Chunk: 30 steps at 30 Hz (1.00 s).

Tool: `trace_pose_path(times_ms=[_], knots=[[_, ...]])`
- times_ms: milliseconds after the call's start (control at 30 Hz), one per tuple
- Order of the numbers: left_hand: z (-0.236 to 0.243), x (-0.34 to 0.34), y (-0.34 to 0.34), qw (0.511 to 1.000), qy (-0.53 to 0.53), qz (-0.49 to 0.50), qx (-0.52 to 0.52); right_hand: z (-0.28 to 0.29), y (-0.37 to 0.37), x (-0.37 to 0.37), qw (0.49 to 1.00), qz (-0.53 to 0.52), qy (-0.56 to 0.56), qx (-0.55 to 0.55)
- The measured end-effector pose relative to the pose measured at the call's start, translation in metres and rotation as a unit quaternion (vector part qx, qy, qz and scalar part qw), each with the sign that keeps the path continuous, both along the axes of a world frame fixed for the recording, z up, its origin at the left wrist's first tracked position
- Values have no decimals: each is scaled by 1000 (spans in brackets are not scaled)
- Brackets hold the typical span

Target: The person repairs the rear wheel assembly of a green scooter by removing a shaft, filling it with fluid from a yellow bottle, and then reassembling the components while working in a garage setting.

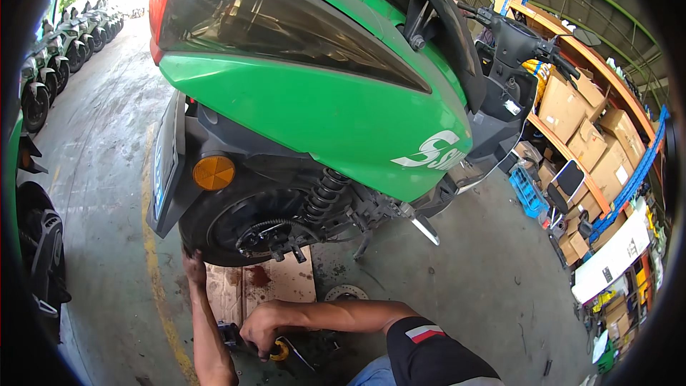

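Note:
A green scooter [314, 114] stands over the work spot, its black rear wheel [236, 225] low and just ahead of me. My left hand [193, 268] grips the tyre's lower left edge, with the fingertips partly hidden. Below the wheel, my right hand [261, 329] is closed, its fingers curled downward around something I cannot make out. Beside it are a yellow round item [280, 350] and a small dark object [229, 334]. A stained cardboard sheet [296, 286] lies under the wheel. Close to my right forearm, a brake disc [346, 292] rests on the floor.
Above the wheel, the coil shock absorber [327, 193] and a footpeg [425, 230] stick out. At the left edge another scooter [44, 250] is close by, with a row of parked scooters [78, 36] beyond. Shelves with cardboard boxes [589, 143] and a blue crate [527, 191] line the right.

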<state>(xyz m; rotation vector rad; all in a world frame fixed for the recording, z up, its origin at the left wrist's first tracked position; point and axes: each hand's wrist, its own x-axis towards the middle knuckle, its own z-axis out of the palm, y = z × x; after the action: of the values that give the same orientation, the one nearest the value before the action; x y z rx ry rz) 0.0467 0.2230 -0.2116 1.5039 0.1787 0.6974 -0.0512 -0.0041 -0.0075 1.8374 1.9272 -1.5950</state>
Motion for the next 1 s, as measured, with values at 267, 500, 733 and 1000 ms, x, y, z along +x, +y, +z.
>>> trace_pose_path(times_ms=[267, 500, 733, 1000], knots=[[106, -17, -15, 948, 177, -252, 77, 8, -18, -4, 999, -42, -25, -2], [225, 18, -57, 925, 111, -53, 358, -9, -23, -4, 998, -53, -31, 1], [126, -3, -50, 995, -66, -74, 28, 43, -16, -14, 993, -67, -65, -79], [32, -35, -46, 951, 271, -130, 73, 47, -19, -17, 992, -63, -97, -58]])
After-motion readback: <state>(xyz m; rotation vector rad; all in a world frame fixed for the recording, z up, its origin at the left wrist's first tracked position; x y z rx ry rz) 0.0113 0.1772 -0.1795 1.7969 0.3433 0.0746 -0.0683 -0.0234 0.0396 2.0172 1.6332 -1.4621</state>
